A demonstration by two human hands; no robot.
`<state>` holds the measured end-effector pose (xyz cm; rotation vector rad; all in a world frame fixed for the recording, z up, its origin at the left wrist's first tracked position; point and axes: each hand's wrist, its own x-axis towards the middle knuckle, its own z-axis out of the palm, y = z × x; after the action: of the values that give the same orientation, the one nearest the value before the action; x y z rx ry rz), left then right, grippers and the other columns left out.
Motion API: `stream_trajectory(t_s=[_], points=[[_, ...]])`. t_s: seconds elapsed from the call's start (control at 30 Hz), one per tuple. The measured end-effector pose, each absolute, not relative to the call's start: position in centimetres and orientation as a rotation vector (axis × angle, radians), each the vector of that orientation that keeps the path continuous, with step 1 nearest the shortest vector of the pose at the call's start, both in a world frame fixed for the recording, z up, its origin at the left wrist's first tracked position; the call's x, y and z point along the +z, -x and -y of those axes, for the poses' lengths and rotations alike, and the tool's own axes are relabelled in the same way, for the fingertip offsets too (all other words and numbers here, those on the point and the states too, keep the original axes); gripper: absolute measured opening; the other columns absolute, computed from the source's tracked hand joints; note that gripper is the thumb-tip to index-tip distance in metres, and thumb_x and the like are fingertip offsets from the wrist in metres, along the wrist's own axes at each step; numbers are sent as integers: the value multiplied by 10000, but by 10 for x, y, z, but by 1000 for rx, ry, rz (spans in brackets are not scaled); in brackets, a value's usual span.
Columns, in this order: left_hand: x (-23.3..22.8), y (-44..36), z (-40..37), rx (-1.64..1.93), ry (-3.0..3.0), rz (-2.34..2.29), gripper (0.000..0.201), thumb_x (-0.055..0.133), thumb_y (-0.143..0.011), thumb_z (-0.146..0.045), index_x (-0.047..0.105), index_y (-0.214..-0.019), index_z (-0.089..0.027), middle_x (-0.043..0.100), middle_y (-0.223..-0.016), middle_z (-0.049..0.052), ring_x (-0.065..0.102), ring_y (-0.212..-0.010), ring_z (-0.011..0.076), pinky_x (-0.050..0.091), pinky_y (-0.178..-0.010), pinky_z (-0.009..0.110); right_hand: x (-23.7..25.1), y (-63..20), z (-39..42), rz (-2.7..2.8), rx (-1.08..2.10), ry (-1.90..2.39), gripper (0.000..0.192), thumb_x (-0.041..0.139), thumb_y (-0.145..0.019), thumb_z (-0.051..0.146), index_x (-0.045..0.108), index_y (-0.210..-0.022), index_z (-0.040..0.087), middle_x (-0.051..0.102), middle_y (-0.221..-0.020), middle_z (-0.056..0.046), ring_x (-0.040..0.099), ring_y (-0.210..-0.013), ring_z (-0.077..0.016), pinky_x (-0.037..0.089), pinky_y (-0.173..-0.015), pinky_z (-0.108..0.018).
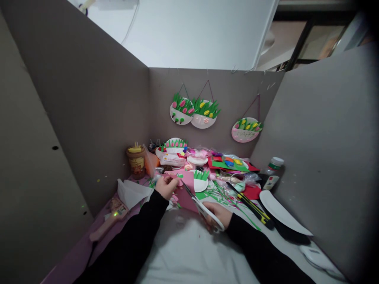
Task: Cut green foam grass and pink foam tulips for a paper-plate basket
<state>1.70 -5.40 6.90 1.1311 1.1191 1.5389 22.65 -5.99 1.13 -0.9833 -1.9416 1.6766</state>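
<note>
My left hand pinches a small piece of pink paper between thumb and fingers. White-handled scissors are in my right hand, its fingers in the loops. Their blades point up and left, with the tips close to my left fingertips; I cannot tell whether they touch the paper. Beneath the blades lies a larger pink sheet. Just beyond the scissors rests a white paper plate piece with green paper grass along its top.
Green paper scraps litter the right side, near a black-and-yellow utility knife. A lidded brown cup and a pink glue gun stand left. A bottle is at right. Tulip plates hang on the grey back panel.
</note>
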Motion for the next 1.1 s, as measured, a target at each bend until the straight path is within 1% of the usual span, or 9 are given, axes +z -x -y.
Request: stream_trajectory(t_s=[0.13,0.23,0.53,0.73,0.93,1.1], points=[[67,-16,52,1516,-1122,-1053,158,618,-552,-254,492,-569,-160,550,-450,-47,584,-421,157,428,-341,219,14,-225,63,1909,1734,993,293,607,-533,329,413,-687,174,490,-491,64,514,-402,-95,376,-343,-183],[66,-16,52,1526,-1136,-1026,170,620,-571,-262,485,-586,-160,549,-455,-50,594,-440,153,439,-366,213,18,-224,66,1894,1759,994,311,615,-521,342,412,-686,173,494,-478,60,508,-399,-95,358,-338,-175],[63,-16,52,1520,-1161,-1024,190,621,-603,-293,487,-616,-158,569,-485,-42,593,-449,130,421,-382,186,20,-225,65,1876,1751,1020,271,590,-501,293,438,-685,164,513,-490,53,509,-396,-89,371,-348,-175],[64,-16,53,1510,-1172,-1020,166,605,-608,-283,490,-608,-163,584,-493,-35,574,-449,114,432,-406,193,16,-227,62,1866,1764,1023,241,575,-520,293,439,-673,165,519,-503,48,516,-399,-88,365,-347,-168],[58,-13,47,1524,-1245,-1082,108,559,-623,-229,495,-572,-158,525,-468,-61,484,-379,66,396,-381,174,17,-228,62,1887,1754,1030,236,560,-519,283,425,-676,170,513,-475,51,507,-390,-91,355,-339,-167],[57,-12,46,1507,-1255,-1069,119,559,-626,-241,498,-569,-157,533,-499,-47,504,-416,74,408,-404,179,15,-228,62,1897,1732,1015,253,570,-516,286,424,-689,172,497,-472,63,504,-389,-90,356,-337,-168]])
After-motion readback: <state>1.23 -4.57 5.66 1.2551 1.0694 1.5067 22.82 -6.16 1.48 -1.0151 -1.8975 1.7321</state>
